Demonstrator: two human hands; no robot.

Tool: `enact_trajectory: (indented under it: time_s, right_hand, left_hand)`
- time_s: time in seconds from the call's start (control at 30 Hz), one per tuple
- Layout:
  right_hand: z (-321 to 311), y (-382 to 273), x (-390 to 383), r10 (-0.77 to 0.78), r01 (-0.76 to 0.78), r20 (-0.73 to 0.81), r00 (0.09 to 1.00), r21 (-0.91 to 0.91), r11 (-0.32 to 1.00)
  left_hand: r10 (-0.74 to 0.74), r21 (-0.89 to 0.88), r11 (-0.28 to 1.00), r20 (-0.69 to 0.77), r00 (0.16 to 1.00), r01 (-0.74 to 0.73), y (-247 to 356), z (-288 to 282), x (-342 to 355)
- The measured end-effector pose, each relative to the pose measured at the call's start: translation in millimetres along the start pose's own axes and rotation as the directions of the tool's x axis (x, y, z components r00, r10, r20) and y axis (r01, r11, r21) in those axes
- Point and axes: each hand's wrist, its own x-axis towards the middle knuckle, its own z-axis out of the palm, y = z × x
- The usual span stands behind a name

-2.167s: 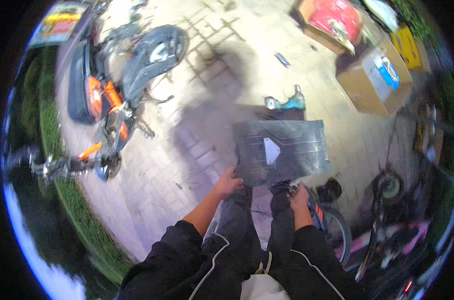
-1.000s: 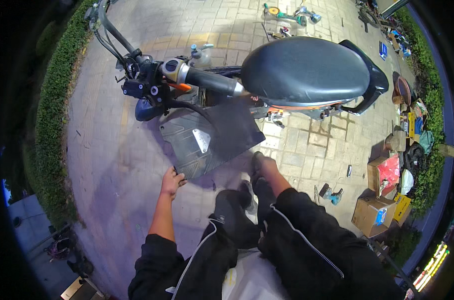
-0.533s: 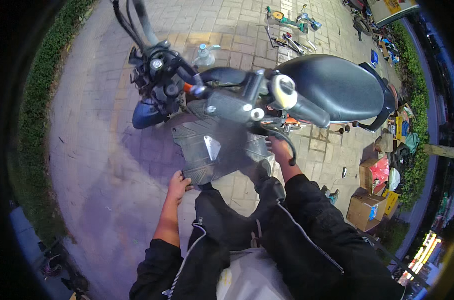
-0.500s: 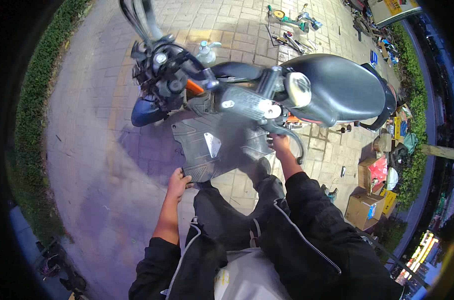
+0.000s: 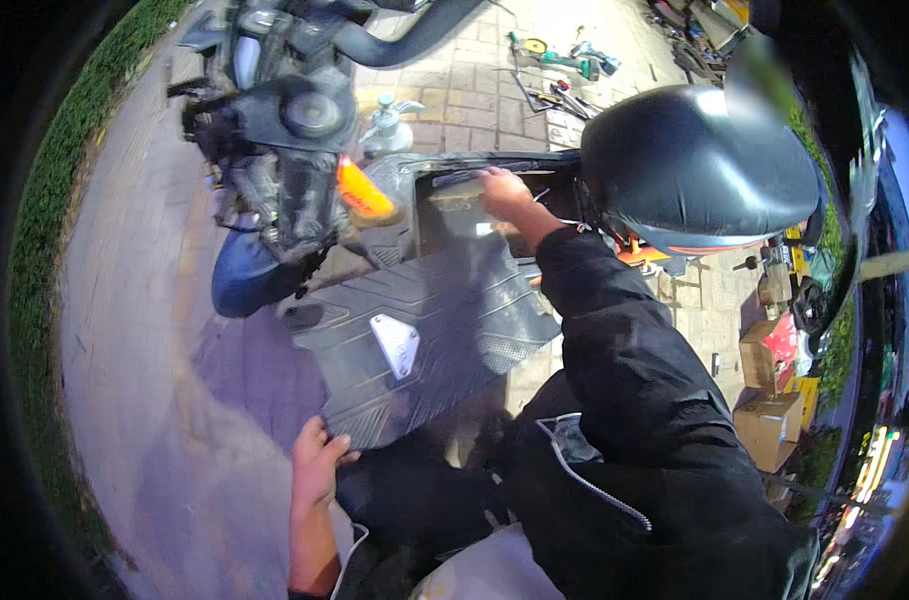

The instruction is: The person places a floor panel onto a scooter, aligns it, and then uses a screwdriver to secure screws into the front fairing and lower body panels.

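**On the scooter's footboard: right hand now inside**

Right hand (image 5: 503,192) has moved from the ribbed floor mat (image 5: 425,335) into the opened footboard compartment (image 5: 465,205), fingers spread flat there. Left hand (image 5: 317,462) still pinches the mat's near edge.

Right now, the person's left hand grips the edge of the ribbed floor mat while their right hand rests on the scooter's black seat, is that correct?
Not quite. The head view shows the right hand reaching into the open floor compartment ahead of the black seat, not resting on it. The left hand does grip the ribbed floor mat.
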Motion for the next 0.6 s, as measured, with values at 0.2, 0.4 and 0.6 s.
enact_trajectory:
  time_s: [0.2, 0.4, 0.6]
  right_hand:
    - [34, -16, 27, -0.020, 0.027, 0.058, 0.998, -0.117, 0.993]
    - [37, 16, -43, 0.005, 0.017, 0.435, 0.900, -0.046, 0.999]
    - [43, 113, -136, 0.017, -0.066, 0.265, 0.964, 0.179, 0.982]
  left_hand:
    - [0.103, 0.045, 0.994, -0.061, 0.993, -0.100, -19, -18, 27]
    - [0.135, 0.044, 0.990, -0.099, 0.986, -0.132, -22, -7, 24]
    - [0.163, 0.091, 0.983, -0.058, 0.985, -0.157, -11, 8, 26]
